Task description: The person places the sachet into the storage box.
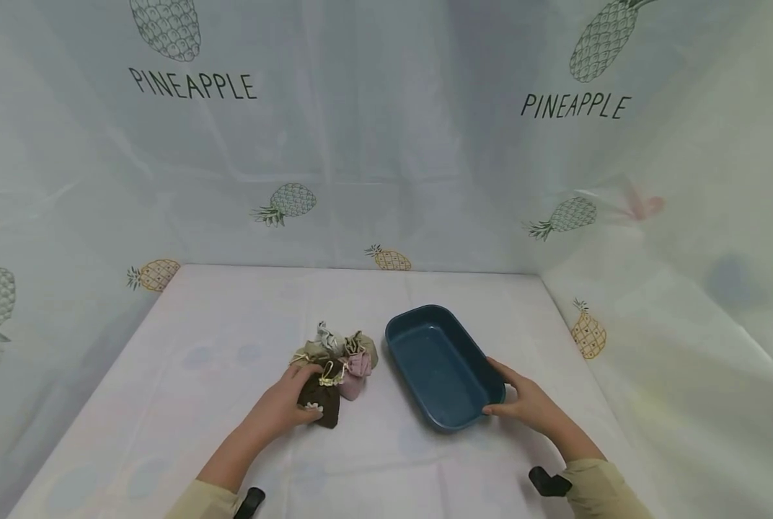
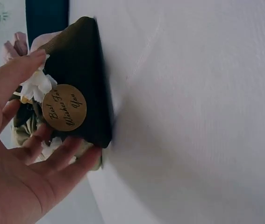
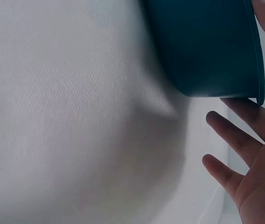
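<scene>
White cloth covers the table (image 1: 185, 404), and pale plastic sheets printed with pineapples and the word PINEAPPLE stand behind it and at both sides. Some things are hard to make out. The small pouches (image 1: 344, 353) in the middle of the head view lie packed together, so I cannot count them surely; a pink one (image 1: 354, 375) touches the dark brown pouch (image 1: 321, 400) on its right. Both forearms are cut off at the lower edge, and a black strap shows at each wrist.

The left hand (image 1: 285, 404) lies at lower centre, fingers curled around the dark brown pouch. In the left wrist view the thumb and fingertips (image 2: 71, 156) grip this pouch (image 2: 83, 70), which carries a round gold tag (image 2: 64, 107) with script writing and a small white flower.

The right hand (image 1: 523, 400) is spread, fingers relaxed, and touches the near right corner of the blue tray (image 1: 451, 422), right of centre, just beside the pouches. In the right wrist view the tray wall (image 3: 202, 46) fills the upper right, and the straight fingers (image 3: 232, 137) reach under its rim.
</scene>
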`<state>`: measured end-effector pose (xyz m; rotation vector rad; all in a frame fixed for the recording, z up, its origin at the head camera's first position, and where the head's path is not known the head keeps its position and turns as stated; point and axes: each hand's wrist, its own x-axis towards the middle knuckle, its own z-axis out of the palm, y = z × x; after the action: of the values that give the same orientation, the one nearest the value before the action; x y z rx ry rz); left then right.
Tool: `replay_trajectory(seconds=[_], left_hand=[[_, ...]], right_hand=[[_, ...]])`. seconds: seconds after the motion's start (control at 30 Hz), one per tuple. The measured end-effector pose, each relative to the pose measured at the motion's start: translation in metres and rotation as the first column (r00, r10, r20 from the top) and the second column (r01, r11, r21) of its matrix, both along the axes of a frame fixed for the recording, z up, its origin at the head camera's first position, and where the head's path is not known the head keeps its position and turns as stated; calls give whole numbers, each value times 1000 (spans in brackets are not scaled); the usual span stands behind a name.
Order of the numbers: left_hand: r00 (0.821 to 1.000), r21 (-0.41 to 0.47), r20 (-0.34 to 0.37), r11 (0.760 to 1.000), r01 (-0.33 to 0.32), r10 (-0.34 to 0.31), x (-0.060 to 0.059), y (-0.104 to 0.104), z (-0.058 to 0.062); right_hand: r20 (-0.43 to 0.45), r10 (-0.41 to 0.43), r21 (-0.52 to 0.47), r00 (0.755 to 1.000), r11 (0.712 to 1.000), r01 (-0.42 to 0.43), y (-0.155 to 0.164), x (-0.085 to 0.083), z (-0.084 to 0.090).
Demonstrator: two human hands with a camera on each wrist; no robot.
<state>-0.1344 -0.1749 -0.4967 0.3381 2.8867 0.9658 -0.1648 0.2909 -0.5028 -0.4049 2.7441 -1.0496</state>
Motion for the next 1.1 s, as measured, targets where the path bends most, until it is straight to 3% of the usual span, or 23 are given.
replay_trajectory(seconds=[0.23,0.5,0.67,0.9,1.1], left_hand=[[1000,58,-3,998,16,-16,-1,6,-7],[999,118,-44,992,36,-31,-1,9,-7],[1000,145,-26,989,2,1,-2,11,-7],[995,183,59,980,-84,74,2,12,-13],[993,216,60,970,-113,102,4,17,-13]], right_hand=[[31,-25,-17,999,1000,25,-1,2,-2],[99,-58,-63,993,996,65,-3,5,-2],[115,-50,-123,992,990,65,-6,8,-3],[92,-38,-170,995,984,54,-12,10,-7],[141,-18,-261,990,964,55,-20,8,-8]])
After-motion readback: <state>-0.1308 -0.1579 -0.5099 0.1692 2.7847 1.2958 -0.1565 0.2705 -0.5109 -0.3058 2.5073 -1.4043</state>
